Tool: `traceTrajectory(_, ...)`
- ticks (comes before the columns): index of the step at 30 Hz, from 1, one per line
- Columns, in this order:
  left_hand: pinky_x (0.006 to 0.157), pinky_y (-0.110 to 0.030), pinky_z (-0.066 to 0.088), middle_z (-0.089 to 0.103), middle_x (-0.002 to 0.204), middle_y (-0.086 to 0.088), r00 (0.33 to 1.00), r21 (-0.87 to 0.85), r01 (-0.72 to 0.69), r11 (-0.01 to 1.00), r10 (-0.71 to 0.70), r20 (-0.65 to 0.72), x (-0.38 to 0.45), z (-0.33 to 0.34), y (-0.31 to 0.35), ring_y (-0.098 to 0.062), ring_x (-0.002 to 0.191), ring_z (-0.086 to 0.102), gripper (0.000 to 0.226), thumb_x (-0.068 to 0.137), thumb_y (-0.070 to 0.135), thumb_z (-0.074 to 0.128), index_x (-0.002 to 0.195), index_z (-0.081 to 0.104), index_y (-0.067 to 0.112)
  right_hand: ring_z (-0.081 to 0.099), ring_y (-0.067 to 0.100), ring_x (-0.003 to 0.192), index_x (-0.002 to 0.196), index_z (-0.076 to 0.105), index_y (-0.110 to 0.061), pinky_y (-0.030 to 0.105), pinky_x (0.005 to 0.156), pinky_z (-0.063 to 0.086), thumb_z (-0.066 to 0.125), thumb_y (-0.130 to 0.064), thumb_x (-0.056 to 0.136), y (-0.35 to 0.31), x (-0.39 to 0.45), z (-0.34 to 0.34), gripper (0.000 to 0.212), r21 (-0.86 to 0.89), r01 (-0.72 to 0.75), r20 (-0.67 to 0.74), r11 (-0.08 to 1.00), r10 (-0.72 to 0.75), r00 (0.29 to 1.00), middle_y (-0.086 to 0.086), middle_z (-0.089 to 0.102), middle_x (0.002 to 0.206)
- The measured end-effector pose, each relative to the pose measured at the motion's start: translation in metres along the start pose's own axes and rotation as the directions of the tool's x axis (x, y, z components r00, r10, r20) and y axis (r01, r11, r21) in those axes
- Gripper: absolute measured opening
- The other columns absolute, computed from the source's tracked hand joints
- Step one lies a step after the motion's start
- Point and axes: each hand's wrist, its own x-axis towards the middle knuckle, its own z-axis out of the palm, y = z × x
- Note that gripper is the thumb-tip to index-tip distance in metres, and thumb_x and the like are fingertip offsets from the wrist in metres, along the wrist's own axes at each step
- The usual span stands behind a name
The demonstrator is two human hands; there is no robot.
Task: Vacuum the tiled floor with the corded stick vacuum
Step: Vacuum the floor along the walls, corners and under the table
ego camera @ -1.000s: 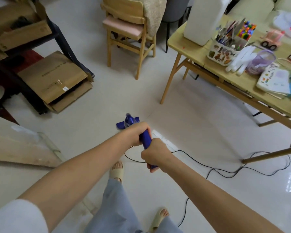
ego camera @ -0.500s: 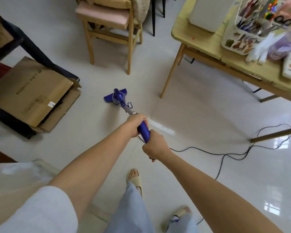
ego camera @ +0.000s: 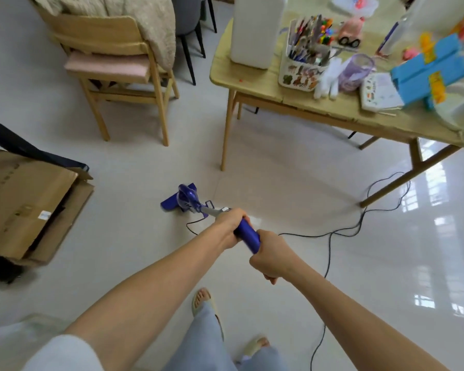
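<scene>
A blue stick vacuum (ego camera: 186, 200) rests with its head on the pale tiled floor (ego camera: 134, 231), between the cardboard boxes and the table leg. Its blue handle (ego camera: 248, 238) slants up toward me. My left hand (ego camera: 229, 226) grips the upper shaft, and my right hand (ego camera: 269, 257) grips the handle's end just behind it. The black cord (ego camera: 330, 236) trails from the vacuum across the tiles to the right and loops under the table.
A wooden table (ego camera: 257, 84) with a pen box, toys and books stands at the right. A wooden chair (ego camera: 110, 65) with a pink cushion is ahead on the left. Flattened cardboard boxes (ego camera: 24, 204) lie at the left. My sandalled feet (ego camera: 202, 299) stand below the handle.
The view has tilted up and swung toward the table. The vacuum head has come back nearer my hands and a little right. Both hands keep their grip.
</scene>
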Motion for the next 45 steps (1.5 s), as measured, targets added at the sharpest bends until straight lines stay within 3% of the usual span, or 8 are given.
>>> traceTrajectory(8,0.061,-0.030,0.049,0.053,0.050,-0.011,0.991,0.162,0.025,0.987,-0.046,0.129,-0.049,0.081,-0.070,-0.023,0.055,0.052,0.018,0.075,-0.002,0.047,0.059,0.047,0.005,0.056,0.014,0.041,0.106,0.043,-0.011,0.021,0.041,0.048,0.043,-0.003,0.082,0.083,-0.088,0.000,0.025,0.242,-0.113,-0.046,0.964,0.128,0.991,0.008,0.057,0.075)
traceTrajectory(14,0.057,-0.026,0.044,0.049,0.046,-0.006,0.968,0.329,0.077,0.941,-0.150,0.203,-0.075,0.116,-0.100,-0.016,0.041,0.049,0.023,0.080,0.000,0.046,0.058,0.046,0.006,0.057,0.014,0.044,0.109,0.041,-0.006,0.024,0.044,0.052,0.044,0.000,0.084,0.112,-0.128,0.014,0.025,0.531,-0.146,-0.017,0.834,0.183,0.983,0.010,0.056,0.073)
traceTrajectory(17,0.056,-0.025,0.043,0.049,0.050,-0.005,0.959,0.398,0.100,0.912,-0.194,0.205,-0.077,0.124,-0.097,-0.015,0.048,0.048,0.016,0.079,-0.002,0.047,0.065,0.047,0.006,0.057,0.014,0.043,0.107,0.040,-0.006,0.029,0.050,0.057,0.045,0.001,0.083,0.113,-0.130,0.019,0.026,0.648,-0.116,-0.042,0.753,0.187,0.981,0.011,0.055,0.076)
traceTrajectory(25,0.052,-0.024,0.042,0.046,0.053,-0.004,0.943,0.537,0.087,0.839,-0.244,0.227,-0.038,0.128,-0.042,-0.012,0.047,0.043,0.014,0.078,-0.005,0.049,0.073,0.046,0.007,0.054,0.015,0.038,0.108,0.039,-0.007,0.030,0.050,0.055,0.042,0.007,0.081,0.078,-0.082,0.002,0.030,0.827,-0.069,-0.084,0.558,0.245,0.966,0.010,0.049,0.065)
traceTrajectory(32,0.057,-0.025,0.043,0.046,0.057,-0.007,0.943,0.635,0.015,0.772,-0.222,0.247,0.005,0.133,0.022,-0.014,0.049,0.044,0.020,0.084,-0.004,0.044,0.068,0.046,0.007,0.053,0.019,0.054,0.104,0.040,-0.009,0.037,0.062,0.057,0.049,0.002,0.079,0.040,-0.011,-0.022,0.029,0.811,-0.112,-0.144,0.573,0.382,0.913,0.009,0.050,0.086)
traceTrajectory(38,0.054,-0.025,0.044,0.047,0.049,-0.004,0.903,0.742,0.057,0.668,-0.351,0.247,-0.006,0.125,0.051,-0.014,0.046,0.044,0.017,0.083,-0.003,0.046,0.069,0.046,0.007,0.051,0.013,0.040,0.124,0.036,-0.011,0.022,0.040,0.045,0.046,0.003,0.080,0.001,-0.021,-0.032,0.047,0.906,-0.117,-0.063,0.407,0.403,0.913,0.009,0.049,0.082)
traceTrajectory(42,0.050,-0.024,0.044,0.048,0.047,-0.003,0.899,0.793,0.070,0.605,-0.384,0.213,-0.004,0.112,0.063,-0.012,0.044,0.044,0.015,0.084,-0.003,0.048,0.071,0.048,0.005,0.050,0.011,0.033,0.129,0.033,-0.010,0.021,0.037,0.043,0.048,0.005,0.080,-0.024,-0.014,-0.028,0.053,0.941,-0.101,-0.041,0.321,0.407,0.913,0.014,0.050,0.082)
traceTrajectory(45,0.050,-0.024,0.043,0.048,0.048,-0.004,0.915,0.772,0.055,0.633,-0.341,0.215,0.008,0.118,0.078,-0.012,0.045,0.043,0.015,0.083,-0.003,0.048,0.071,0.048,0.006,0.051,0.012,0.038,0.128,0.034,-0.010,0.020,0.036,0.043,0.045,0.007,0.081,-0.027,0.004,-0.040,0.051,0.941,-0.081,-0.063,0.328,0.404,0.913,0.014,0.051,0.082)
